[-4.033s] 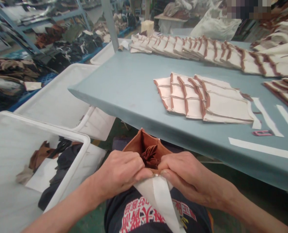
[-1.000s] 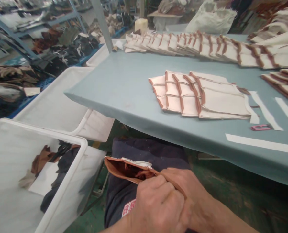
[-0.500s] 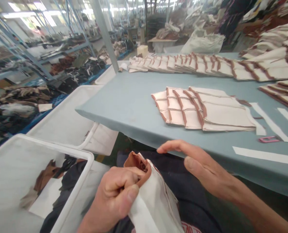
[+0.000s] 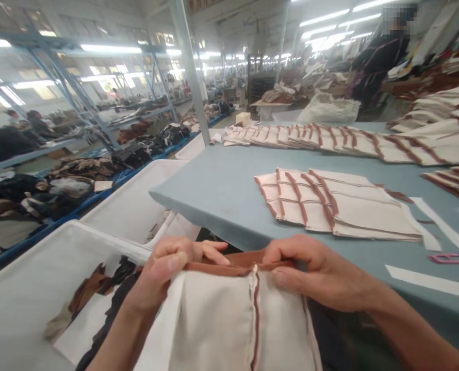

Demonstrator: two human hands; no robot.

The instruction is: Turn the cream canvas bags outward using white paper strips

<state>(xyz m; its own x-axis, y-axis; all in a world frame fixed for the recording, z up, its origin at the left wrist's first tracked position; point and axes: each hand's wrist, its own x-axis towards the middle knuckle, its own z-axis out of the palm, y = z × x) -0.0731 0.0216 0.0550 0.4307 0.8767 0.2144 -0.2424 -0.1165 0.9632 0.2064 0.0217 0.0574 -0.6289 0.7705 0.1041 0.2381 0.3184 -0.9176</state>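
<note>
I hold a cream cloth pouch (image 4: pixel 222 319) with a brown top band and a brown seam down its middle, spread flat in front of me below the table edge. My left hand (image 4: pixel 167 268) pinches the brown band at the pouch's upper left corner. My right hand (image 4: pixel 310 273) grips the band at the upper right, thumb in front and fingers behind. Both hands are closed on the cloth.
A grey-blue table (image 4: pixel 222 190) carries a fanned stack of similar cream pieces (image 4: pixel 341 206), a longer row (image 4: pixel 322 136) at the back, white strips (image 4: pixel 426 281) and a small pink object (image 4: pixel 449 258). White bins (image 4: pixel 32 288) with scraps stand at left. A person (image 4: pixel 380 56) stands at the far right.
My right hand, open half a second ago, has taken hold of the pouch's top edge. The bunched pouch is now spread flat between both hands, and my view has tilted upward.
</note>
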